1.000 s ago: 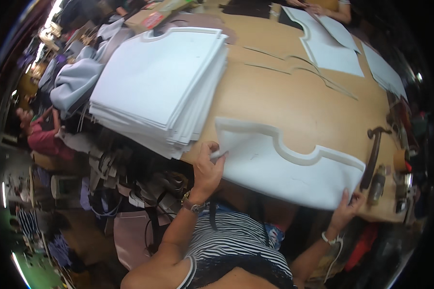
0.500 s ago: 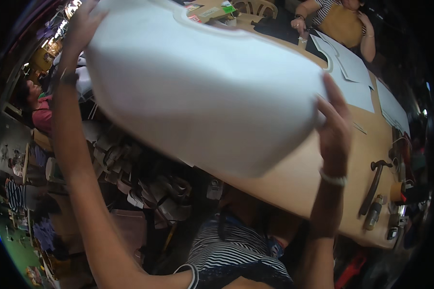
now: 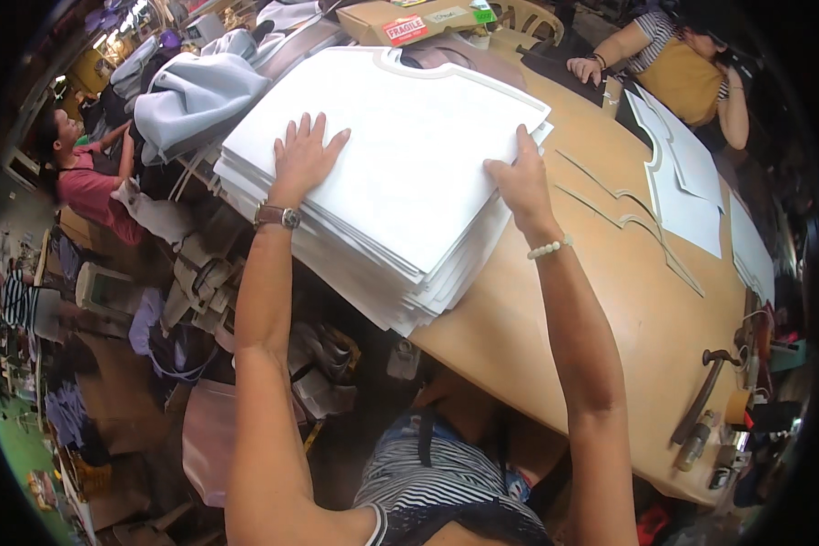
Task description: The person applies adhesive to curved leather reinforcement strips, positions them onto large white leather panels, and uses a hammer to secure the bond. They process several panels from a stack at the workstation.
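Observation:
A thick stack of large white sheets (image 3: 391, 173) with a curved notch in the far edge lies at the left end of the table (image 3: 537, 318). My left hand (image 3: 306, 166) rests flat on the top sheet near its left side, fingers spread. At the right edge of the stack is my right hand (image 3: 524, 187), its thumb over the top sheet and its index finger stretched along the edge, apart from the thumb. The remaining fingers of that hand are partly hidden. Lower sheets stick out unevenly at the near side.
Thin offcut strips (image 3: 621, 196) lie right of the stack; more cut white sheets (image 3: 678, 173) are beyond. A hammer (image 3: 703, 393) and a small bottle (image 3: 694, 442) sit near the right edge. A cardboard box (image 3: 408, 22) and grey fabric (image 3: 196, 91) are behind. Co-workers are at far right and left.
The white sheet, earlier raised in both hands, now lies on the stack. My left hand has come down and rightward onto it; my right hand has moved left. The strips now show.

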{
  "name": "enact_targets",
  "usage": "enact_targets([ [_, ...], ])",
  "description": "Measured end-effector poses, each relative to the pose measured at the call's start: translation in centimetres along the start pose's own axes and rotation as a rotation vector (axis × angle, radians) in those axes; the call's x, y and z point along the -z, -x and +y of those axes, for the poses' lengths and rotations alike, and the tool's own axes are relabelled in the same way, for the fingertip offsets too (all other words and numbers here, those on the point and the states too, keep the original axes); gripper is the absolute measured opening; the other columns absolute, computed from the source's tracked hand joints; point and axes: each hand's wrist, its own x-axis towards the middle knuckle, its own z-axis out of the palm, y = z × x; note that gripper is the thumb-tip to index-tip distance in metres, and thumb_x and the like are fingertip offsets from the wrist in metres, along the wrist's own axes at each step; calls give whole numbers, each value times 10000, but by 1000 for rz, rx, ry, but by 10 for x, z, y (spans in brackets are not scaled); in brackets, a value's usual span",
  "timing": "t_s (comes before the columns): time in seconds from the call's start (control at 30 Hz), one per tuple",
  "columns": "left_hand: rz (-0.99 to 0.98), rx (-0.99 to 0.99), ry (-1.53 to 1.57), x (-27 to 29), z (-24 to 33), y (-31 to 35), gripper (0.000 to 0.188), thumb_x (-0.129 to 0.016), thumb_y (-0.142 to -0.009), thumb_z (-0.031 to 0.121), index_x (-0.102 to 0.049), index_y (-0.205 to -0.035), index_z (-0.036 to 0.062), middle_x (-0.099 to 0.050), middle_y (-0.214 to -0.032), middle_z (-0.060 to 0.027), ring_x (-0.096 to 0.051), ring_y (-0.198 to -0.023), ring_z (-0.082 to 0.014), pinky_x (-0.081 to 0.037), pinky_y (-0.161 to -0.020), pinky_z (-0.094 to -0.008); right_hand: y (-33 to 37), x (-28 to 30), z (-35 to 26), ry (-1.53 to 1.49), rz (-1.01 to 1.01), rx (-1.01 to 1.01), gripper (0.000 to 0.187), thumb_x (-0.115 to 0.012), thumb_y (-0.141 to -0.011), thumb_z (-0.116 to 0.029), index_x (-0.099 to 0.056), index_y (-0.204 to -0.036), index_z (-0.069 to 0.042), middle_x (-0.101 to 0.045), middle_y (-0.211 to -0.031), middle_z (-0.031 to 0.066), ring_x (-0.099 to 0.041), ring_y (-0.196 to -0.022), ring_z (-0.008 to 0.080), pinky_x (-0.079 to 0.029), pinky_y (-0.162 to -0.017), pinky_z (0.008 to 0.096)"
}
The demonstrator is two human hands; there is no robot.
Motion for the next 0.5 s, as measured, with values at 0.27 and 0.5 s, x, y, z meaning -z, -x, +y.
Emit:
enact_targets([
  [0.27, 641, -239, 224, -3, -35, -12, 570, -551, -865, 444, -484, -1281, 60, -493, -1290, -186, -433, -1218, -343, -345, -982, -468, 27, -7, -18, 216, 88, 169, 813, -681, -803, -300, -278, -1367, 127, -324, -1384, 295, -304, -1308, 386, -238, -1100, 402],
  [0.5, 998, 357, 422, -57, -160, 167, 264, -699, -792, 126, -626, -1031, 37, -670, -823, -90, -631, -772, -249, -472, -717, -352, 172, 11, -34, 176, -185, -189, 676, -455, -970, -266, -114, -1428, 96, -147, -1496, 251, -168, -1395, 333, -179, -1124, 381],
])
